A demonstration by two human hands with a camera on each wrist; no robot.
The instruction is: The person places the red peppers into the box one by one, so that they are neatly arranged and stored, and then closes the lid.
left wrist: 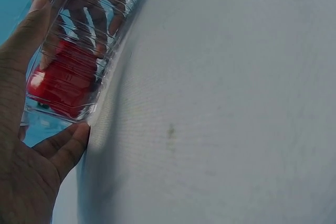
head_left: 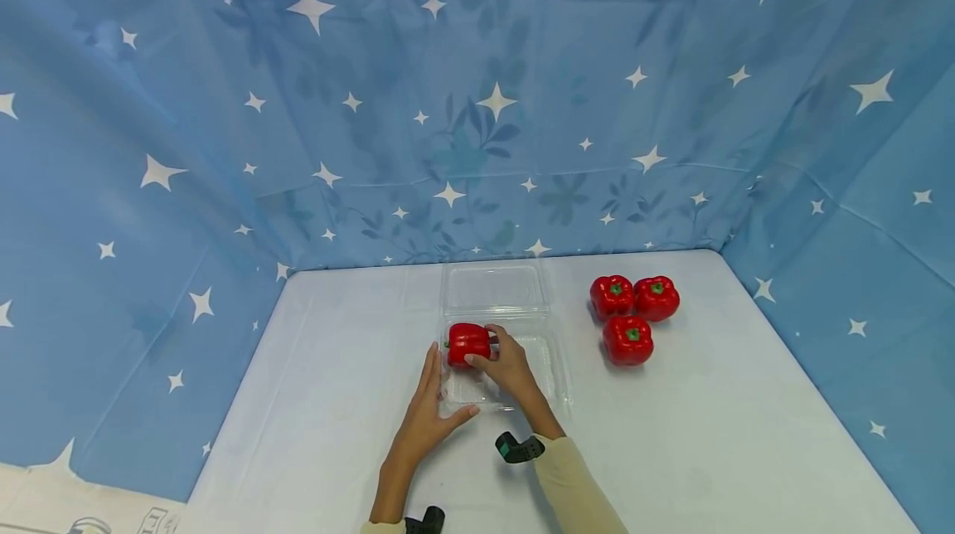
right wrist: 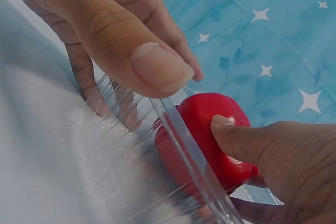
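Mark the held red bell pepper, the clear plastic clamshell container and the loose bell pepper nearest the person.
Held red bell pepper (head_left: 465, 343), head view: middle of its side.
Clear plastic clamshell container (head_left: 541, 356), head view: bare right part of base.
Nearest loose bell pepper (head_left: 625, 342), head view: top, beside its stem.

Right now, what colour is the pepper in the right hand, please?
The pepper is glossy red, clearest in the head view.

Free room right inside plastic container (head_left: 550, 368); obstacles left: red pepper (head_left: 467, 344), right hand (head_left: 509, 362)
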